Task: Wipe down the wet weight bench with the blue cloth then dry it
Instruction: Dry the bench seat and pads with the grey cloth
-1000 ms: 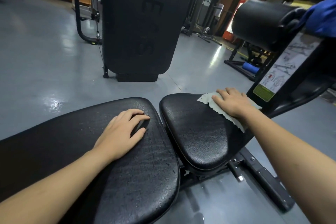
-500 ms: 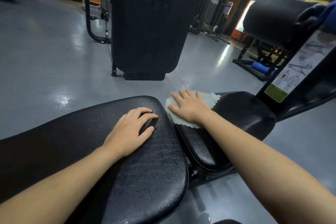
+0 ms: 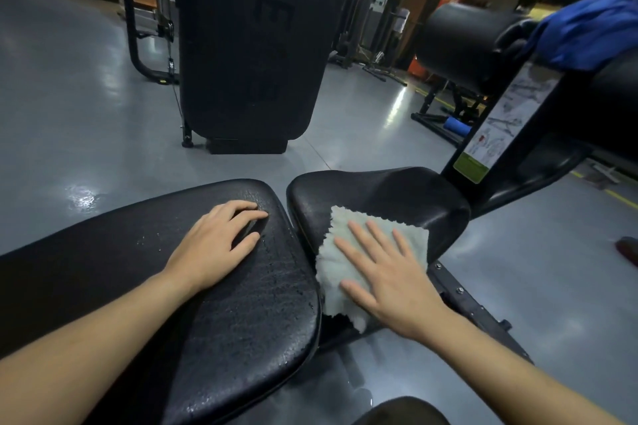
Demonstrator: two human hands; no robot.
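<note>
The black weight bench has a long back pad (image 3: 241,304) beaded with water and a smaller seat pad (image 3: 379,193) to its right. My left hand (image 3: 214,245) rests palm down on the far end of the back pad, holding nothing. My right hand (image 3: 383,272) lies flat with fingers spread on a white fluffy cloth (image 3: 340,252), pressing it onto the near left part of the seat pad. The blue cloth (image 3: 587,31) is draped over a black roller pad (image 3: 462,41) at the upper right, away from both hands.
A tall black machine panel (image 3: 248,45) stands on the grey floor beyond the bench. The bench's upright post with an instruction sticker (image 3: 497,121) rises on the right. More gym frames and a blue roller (image 3: 455,126) sit behind it. A dark red shoe (image 3: 628,250) is at the right edge.
My right hand swept the white cloth from the seat pad's far right to its far left, then toward me along its left side. The left hand stayed put on the back pad.
</note>
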